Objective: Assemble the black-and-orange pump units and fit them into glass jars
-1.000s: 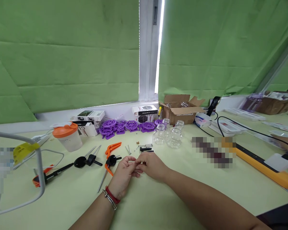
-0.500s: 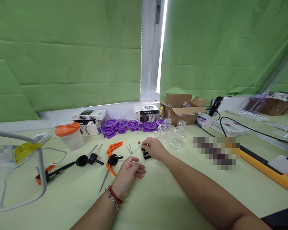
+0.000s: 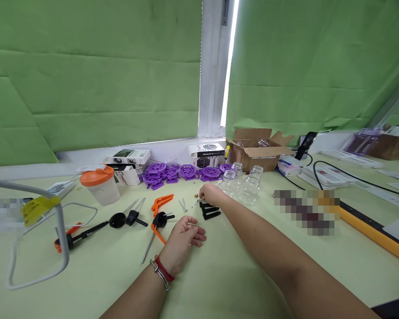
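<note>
My right hand (image 3: 212, 195) reaches over the small parts with its fingers pinched together; whatever is between the fingertips is hidden. Just beside those fingers lie tiny brass pieces (image 3: 196, 195) and small springs (image 3: 199, 201). Several slim black plastic parts (image 3: 211, 215) rest below this hand. Two thin metal pins (image 3: 183, 204) are a little to the left. My left hand (image 3: 186, 237) lies palm up on the table with loosely curled, parted fingers and nothing in it. Near it is an orange handle (image 3: 162, 201) joined to a black knob (image 3: 160, 219) and a metal rod (image 3: 148, 248).
Purple wheel-like parts (image 3: 187, 171) line the back, before white boxes (image 3: 206, 151). Glass jars (image 3: 249, 188) and an open carton (image 3: 259, 153) stand at back right. Leftward are an orange-lidded cup (image 3: 101, 186), black round pieces (image 3: 117, 220) and a grey tube frame (image 3: 64, 239).
The view has shifted slightly, so everything sits farther right. My right hand has moved off the black parts toward the springs and brass pieces, uncovering more black parts. My left hand stays put.
</note>
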Available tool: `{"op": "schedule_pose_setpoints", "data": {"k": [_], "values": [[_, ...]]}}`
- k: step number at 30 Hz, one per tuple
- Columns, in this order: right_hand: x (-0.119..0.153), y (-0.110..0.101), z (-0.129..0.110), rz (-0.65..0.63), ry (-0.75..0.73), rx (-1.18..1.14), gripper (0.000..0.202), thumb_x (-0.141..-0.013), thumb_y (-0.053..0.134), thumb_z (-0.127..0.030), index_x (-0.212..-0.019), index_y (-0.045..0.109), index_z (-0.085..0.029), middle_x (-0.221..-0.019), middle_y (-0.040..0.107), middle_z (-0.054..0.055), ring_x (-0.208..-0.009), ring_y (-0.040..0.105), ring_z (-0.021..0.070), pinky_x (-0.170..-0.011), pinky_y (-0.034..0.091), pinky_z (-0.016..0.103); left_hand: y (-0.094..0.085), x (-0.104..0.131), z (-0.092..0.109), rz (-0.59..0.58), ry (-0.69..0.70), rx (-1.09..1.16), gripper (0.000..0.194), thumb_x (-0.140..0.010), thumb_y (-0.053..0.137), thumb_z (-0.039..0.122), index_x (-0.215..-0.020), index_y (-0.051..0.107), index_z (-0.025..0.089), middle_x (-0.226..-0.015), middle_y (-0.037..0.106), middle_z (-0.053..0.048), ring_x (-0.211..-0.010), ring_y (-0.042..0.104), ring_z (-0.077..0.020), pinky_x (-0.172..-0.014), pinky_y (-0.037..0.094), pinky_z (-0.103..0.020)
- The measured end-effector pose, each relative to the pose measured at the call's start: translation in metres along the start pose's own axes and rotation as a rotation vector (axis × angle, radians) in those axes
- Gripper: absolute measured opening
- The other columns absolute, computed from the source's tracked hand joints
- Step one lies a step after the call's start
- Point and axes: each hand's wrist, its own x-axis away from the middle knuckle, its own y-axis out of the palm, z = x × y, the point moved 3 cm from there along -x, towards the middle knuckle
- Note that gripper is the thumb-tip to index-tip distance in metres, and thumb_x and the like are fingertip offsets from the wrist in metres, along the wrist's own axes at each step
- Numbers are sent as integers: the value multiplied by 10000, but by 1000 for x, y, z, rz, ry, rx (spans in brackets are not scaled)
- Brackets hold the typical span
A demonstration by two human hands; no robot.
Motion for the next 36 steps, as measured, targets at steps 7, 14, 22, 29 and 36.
{"op": "schedule_pose_setpoints", "data": {"k": [7,14,22,29,36], "values": [[0,-2,1,-34,12,23,259,-623,575,-23,-778,725,-166,-833,689,84,-678,584,150,-544,355,201,-1,0,-1,-9,10,-17,144,-755,500,185,-887,446,172,-792,637,-73,-685,623,-155,-646,468,-293],[0,1,4,-19,3,-12,239,-655,571,-37,-783,726,-166,-812,690,76,-699,588,159,-585,373,205,0,0,0,-17,8,-29,139,-752,495,186,-880,442,177,-794,628,-64,-689,620,-150,-647,466,-287],[11,-8,-5,76,-47,-115,227,-754,535,-96,-881,713,-156,-941,678,105,-867,584,200,-743,394,238,-11,-1,8,127,209,-356,121,-753,462,227,-869,469,193,-677,586,-1,-522,517,-112,-514,394,-235],[43,12,-59,50,-139,-510,252,-860,446,-261,-994,649,-197,-927,662,53,-720,604,143,-660,427,238,-84,10,57,802,236,-1077,184,-770,413,303,-747,577,221,-711,635,-56,-635,547,-216,-516,323,-280],[50,55,-105,-140,249,-1120,151,-829,484,-234,-733,562,-148,-627,583,26,-429,508,101,-398,341,216,-110,-2,42,586,-3,-1119,157,-684,472,224,-556,555,189,-699,631,-114,-657,562,-248,-556,348,-308]]}}
